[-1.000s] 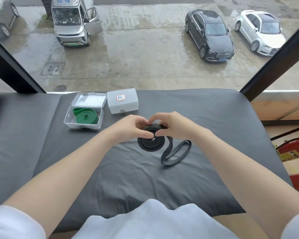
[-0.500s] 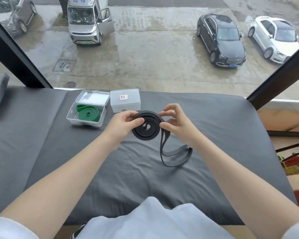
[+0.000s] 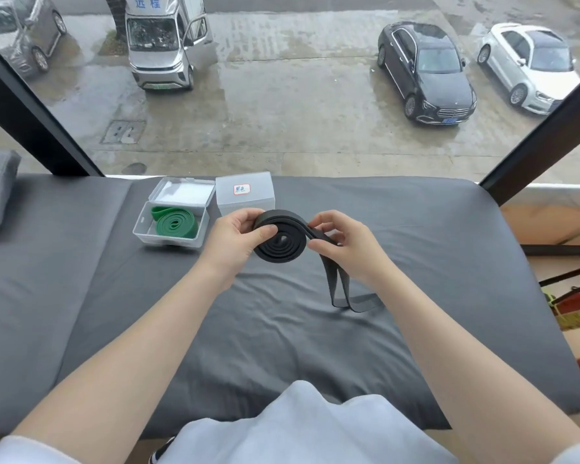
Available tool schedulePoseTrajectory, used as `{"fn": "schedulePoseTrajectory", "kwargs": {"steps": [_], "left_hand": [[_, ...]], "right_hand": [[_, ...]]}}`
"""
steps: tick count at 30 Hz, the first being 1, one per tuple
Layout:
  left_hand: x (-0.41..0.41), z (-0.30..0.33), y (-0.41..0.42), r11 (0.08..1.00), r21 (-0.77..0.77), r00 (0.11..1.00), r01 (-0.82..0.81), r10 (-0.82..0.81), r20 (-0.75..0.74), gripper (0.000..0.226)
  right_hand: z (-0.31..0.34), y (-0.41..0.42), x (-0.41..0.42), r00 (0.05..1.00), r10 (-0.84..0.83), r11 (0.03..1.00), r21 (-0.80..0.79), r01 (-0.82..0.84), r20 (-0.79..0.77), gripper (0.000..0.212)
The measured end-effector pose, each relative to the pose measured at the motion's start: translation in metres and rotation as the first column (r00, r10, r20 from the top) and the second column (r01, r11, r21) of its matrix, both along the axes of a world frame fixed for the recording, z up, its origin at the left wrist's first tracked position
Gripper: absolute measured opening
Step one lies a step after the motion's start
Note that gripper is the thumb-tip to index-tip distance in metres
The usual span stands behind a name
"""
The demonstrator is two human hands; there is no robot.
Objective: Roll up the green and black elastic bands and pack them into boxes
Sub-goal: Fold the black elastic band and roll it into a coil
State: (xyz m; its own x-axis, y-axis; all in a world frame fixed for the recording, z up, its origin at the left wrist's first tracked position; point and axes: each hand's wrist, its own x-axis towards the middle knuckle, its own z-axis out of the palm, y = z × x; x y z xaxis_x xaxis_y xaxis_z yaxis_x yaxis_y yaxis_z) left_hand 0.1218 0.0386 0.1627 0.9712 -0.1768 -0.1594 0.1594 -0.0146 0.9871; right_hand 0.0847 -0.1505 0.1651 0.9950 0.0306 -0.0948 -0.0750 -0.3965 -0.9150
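Head view: I see my left hand (image 3: 235, 238) pinching the coiled flat black rubber band (image 3: 279, 241) mid-frame, right hand (image 3: 345, 244) gripping its loose tail; rolled green band (image 3: 176, 224) sits in the open clear plastic box (image 3: 140, 230), upper left

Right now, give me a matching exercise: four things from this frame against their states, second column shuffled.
Things:
1. green band
2. black band
3. labelled box
4. left-hand box

States:
A. lid shut
B. lid open
C. partly coiled, held in the left hand and right hand, tail hanging
D. rolled up, lying in a box

Pairs: 1-D, 2-C, 3-A, 4-B
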Motion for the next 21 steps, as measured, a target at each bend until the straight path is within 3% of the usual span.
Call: {"fn": "schedulePoseTrajectory", "kwargs": {"steps": [3,8,18,21], "left_hand": [[-0.002,-0.006,-0.006,0.998,-0.044,0.998,-0.034,0.031,-0.06,0.018],[-0.008,-0.017,-0.015,0.972,-0.181,0.96,-0.148,0.097,-0.261,0.012],[-0.015,-0.014,-0.017,0.941,-0.309,0.969,-0.138,0.063,-0.241,0.015],[-0.018,-0.013,-0.013,0.938,-0.341,0.961,-0.057,-0.041,-0.274,0.012]], "right_hand": [[-0.008,0.012,-0.007,0.993,-0.119,0.989,0.084,0.119,0.003,0.022],[-0.008,0.016,-0.005,0.984,-0.175,0.982,0.064,0.176,-0.019,0.013],[-0.011,0.017,-0.005,0.989,-0.137,0.942,0.302,0.146,-0.05,0.025],[0.001,0.01,0.0,0.997,-0.071,0.982,0.178,0.067,0.018,0.026]]}}
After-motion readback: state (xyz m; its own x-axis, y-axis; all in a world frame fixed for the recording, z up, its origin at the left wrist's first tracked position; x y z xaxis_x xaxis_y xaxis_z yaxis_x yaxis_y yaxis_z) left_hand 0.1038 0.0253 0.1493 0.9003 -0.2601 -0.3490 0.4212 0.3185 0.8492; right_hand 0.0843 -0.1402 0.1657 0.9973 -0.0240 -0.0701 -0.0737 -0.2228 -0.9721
